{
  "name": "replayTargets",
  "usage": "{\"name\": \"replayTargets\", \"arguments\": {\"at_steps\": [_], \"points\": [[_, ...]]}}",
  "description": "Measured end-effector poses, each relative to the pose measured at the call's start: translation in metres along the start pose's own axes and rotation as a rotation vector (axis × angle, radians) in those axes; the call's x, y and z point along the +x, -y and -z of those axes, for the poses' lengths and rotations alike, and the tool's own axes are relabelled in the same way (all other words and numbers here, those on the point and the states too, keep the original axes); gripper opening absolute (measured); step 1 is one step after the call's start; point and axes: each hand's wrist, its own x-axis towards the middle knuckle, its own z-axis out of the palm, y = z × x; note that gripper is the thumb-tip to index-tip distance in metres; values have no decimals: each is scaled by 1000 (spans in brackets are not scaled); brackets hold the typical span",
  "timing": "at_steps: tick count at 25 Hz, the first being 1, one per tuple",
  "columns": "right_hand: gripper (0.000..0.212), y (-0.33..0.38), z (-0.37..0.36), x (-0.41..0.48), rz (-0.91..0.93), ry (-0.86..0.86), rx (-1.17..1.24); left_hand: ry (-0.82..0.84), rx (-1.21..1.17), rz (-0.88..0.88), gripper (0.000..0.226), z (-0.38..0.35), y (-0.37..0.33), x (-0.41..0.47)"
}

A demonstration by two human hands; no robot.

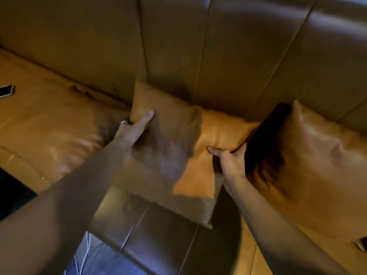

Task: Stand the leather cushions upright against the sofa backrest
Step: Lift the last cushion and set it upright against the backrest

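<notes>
Both hands hold one tan leather cushion (178, 147) by its side edges. The left hand (132, 129) clamps the cushion's left edge near the upper corner, thumb pressed flat on the front face and the other fingers hidden behind the edge; a ring shows on one finger. The right hand (230, 161) pinches the right edge about midway down, thumb on the front face, fingers wrapped behind. The cushion thus spans the gap between the two grips, tilted, its top corners touching or nearly touching the backrest (178, 46) and its lower corner hanging out over the seat (49, 132) toward the front edge. Whether its bottom edge rests on the seat I cannot tell. Much of its left half lies in shadow; the right half is brightly lit. A second cushion (317, 165) leans against the backrest just to the right, close beside the right hand, with a dark shadowed gap between it and the held cushion. A phone (7, 91) lies on the seat at far left, well apart from the hands. A white cable (83, 255) shows on the floor below the sofa's front edge.
</notes>
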Motion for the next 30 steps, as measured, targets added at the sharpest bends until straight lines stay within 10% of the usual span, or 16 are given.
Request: {"name": "replayTargets", "arguments": {"at_steps": [24,30], "points": [[84,46,11,37,335,-42,39,182,-363,-108,113,-64,-50,4],[98,47,3,50,323,-54,-36,213,-228,-92,141,-66,-50,18]]}}
